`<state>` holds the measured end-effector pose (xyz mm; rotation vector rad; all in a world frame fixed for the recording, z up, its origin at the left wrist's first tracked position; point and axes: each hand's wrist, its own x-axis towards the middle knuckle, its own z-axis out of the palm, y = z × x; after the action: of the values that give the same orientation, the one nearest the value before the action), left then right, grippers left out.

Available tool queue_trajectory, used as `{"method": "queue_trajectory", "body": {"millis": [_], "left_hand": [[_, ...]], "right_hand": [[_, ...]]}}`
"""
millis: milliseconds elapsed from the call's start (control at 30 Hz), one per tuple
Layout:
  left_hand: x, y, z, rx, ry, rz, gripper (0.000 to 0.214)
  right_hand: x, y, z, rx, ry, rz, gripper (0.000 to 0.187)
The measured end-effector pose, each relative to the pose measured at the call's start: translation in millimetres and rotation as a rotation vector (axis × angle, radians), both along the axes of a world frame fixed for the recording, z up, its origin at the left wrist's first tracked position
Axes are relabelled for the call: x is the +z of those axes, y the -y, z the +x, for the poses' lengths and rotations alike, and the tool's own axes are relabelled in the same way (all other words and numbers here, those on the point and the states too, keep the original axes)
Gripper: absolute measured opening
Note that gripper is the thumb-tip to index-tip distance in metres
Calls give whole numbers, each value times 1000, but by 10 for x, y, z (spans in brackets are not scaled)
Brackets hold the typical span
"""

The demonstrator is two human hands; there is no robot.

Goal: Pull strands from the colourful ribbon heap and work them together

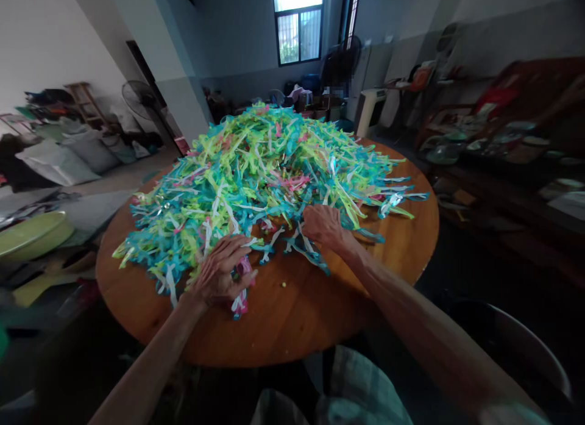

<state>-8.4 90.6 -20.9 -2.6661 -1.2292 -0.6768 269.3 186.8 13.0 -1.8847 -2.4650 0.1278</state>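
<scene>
A large heap of tangled plastic strips (256, 169) in blue, yellow-green, white and pink covers much of a round wooden table (292, 327). At its near left edge lies my left hand (223, 272), palm down, fingers stretched and thumb apart. A pink and white strip (243, 266) shows in the gap between thumb and forefinger; more pink pokes out below the thumb. My right hand (322, 224) is closed at the near edge of the heap, its fingertips hidden. Blue and white strips (307, 248) lie right beside and below it, and whatever its fingers hold is out of sight.
A small yellowish bit (283, 285) lies on the wood between my arms. To the left are a yellow basin (36, 233), white sacks (59, 160) and a standing fan (139, 99). A cluttered wooden bench (516, 120) stands right, with a round bin rim (530, 333) below.
</scene>
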Motion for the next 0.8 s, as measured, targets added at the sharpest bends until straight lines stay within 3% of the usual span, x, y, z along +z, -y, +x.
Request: {"method": "queue_trajectory", "body": {"millis": [100,200,300,400,600,700,800], "left_hand": [[20,-18,-23,-34,11,-6,57],[90,0,-19,-46,19,11,57],[222,21,120,-16,12,56,53],[348,-3,442,-55,-41,53,43],[390,-252,1174,-249,-199,-70,31],[325,-402,1333,-256,-221,-156,26],[222,-429,1337,-255,-300,-184,25]], "right_hand": [[-45,-91,47,-36,-63,60,24],[-115,-99,151,4,-380,148,17],[-170,83,309,69,-874,164,12],[-219,417,505,60,-1083,79,13],[-454,1024,848,100,-887,151,13],[-581,1169,876,179,-750,154,22],[-639,1232,831,203,-593,154,28]]}}
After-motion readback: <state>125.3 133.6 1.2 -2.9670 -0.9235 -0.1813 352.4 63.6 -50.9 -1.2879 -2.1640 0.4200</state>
